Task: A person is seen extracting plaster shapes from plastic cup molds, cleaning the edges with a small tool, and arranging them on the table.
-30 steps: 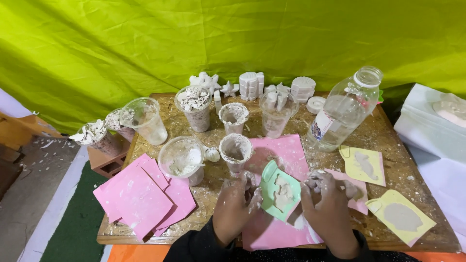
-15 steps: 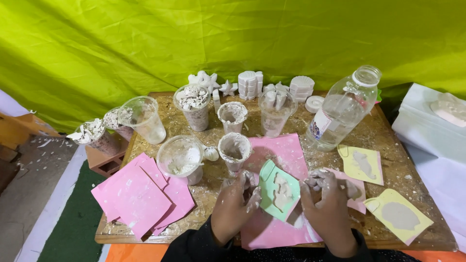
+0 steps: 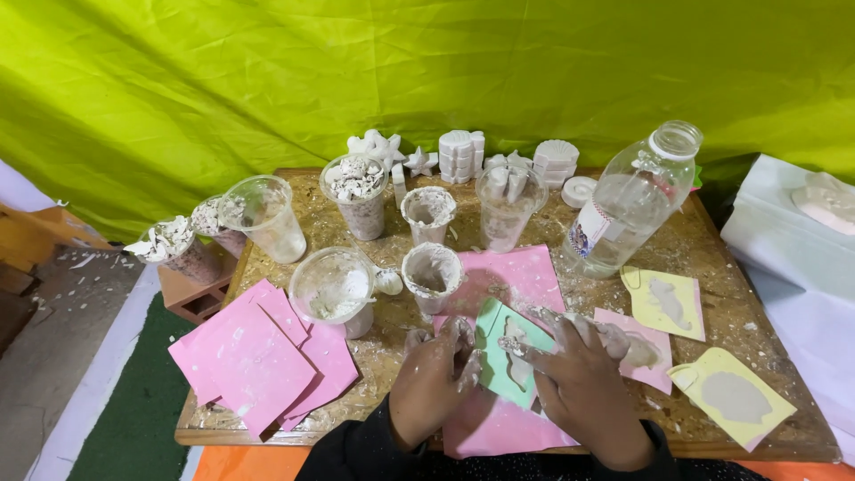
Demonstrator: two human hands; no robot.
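Observation:
A green flat mold (image 3: pixel 506 354) with a grey plaster-filled shape lies on a pink sheet (image 3: pixel 512 287) at the table's front. My left hand (image 3: pixel 435 379), smeared with plaster, rests on the mold's left edge. My right hand (image 3: pixel 581 374), also coated, touches the mold's right side with its fingers spread over the filling. Neither hand lifts the mold off the sheet.
Several plaster-crusted plastic cups (image 3: pixel 431 273) stand mid-table, a big clear bottle (image 3: pixel 629 203) at right. Pink sheets (image 3: pixel 258 352) lie front left; two yellow molds (image 3: pixel 732 395) and a pink mold (image 3: pixel 643 351) front right. White cast figures (image 3: pixel 461 153) line the back edge of the wooden table (image 3: pixel 753 313).
Both hands have shifted slightly on the green mold, fingers working over its filling; the mold stays in place. The view moved in a little.

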